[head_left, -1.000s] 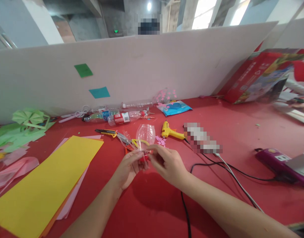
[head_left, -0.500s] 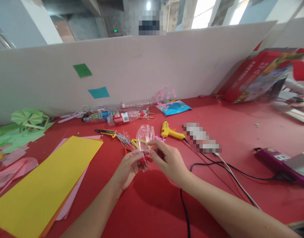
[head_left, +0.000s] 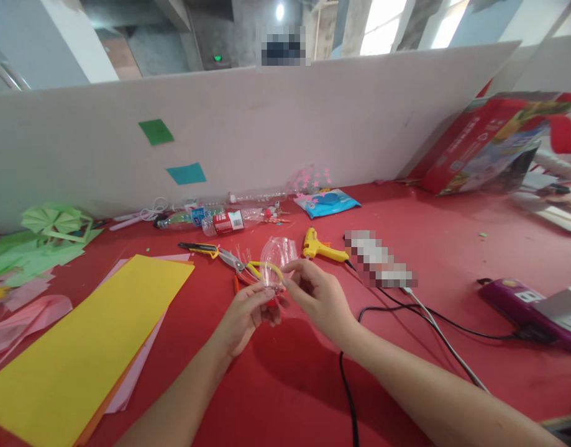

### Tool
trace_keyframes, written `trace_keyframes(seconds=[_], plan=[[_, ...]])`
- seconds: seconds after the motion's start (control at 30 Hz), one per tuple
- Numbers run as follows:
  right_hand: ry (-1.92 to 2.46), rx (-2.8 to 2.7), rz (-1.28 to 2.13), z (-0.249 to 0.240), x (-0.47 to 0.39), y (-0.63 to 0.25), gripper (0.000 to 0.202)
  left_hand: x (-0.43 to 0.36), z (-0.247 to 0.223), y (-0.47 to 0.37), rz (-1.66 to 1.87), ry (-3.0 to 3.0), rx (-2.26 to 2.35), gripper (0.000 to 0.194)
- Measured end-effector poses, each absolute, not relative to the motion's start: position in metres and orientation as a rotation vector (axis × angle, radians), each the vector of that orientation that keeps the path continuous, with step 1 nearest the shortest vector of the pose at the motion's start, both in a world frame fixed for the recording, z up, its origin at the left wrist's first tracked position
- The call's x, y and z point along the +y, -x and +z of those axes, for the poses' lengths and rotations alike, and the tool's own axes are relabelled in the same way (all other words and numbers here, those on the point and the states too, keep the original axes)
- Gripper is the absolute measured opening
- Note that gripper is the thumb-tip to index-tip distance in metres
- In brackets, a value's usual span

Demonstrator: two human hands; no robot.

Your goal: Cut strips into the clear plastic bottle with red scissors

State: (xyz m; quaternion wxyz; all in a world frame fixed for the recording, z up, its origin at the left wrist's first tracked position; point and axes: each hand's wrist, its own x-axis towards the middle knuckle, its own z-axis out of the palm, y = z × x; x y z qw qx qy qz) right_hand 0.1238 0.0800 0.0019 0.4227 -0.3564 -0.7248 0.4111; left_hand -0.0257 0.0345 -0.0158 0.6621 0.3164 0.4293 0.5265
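Between my hands is a clear plastic bottle piece (head_left: pixel 278 253) cut into thin strips, with a red part like a cap at its base. My left hand (head_left: pixel 248 309) is closed round that base, thumb on the near side. The thumb and forefinger of my right hand (head_left: pixel 317 298) pinch at the strips on the right side; exactly which strip they hold is too fine to make out. Just behind the piece lie scissors (head_left: pixel 233 261) and a tool with yellow and orange-red handles, partly hidden by it. A yellow glue gun (head_left: pixel 323 247) rests beyond my right hand.
Yellow paper (head_left: pixel 94 335) lies over other sheets at left, near green paper scraps (head_left: pixel 47 248). Plastic bottles (head_left: pixel 227 221) and a blue packet (head_left: pixel 329 202) line the white partition (head_left: pixel 266 124). Black cables (head_left: pixel 343 372) run right of my hands toward a purple device (head_left: pixel 522 304).
The bottle piece has tilted and shifted slightly to the right in my left hand. Its strips now lean right, and more of the scissors shows. My right hand stays pinched at the strips.
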Motion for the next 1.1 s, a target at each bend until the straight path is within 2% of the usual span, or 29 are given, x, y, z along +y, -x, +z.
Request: trace_keyframes(seconds=[0.23, 1.1], plan=[[0.944, -1.625, 1.256, 0.006, 0.081, -0.123, 0.012, 0.033, -0.016, 0.024, 1.175, -0.730, 0.985, 0.027], [0.956, -1.493, 1.426, 0.014, 0.081, -0.123, 0.013, 0.033, -0.021, 0.024, 1.161, -0.835, 1.013, 0.027]])
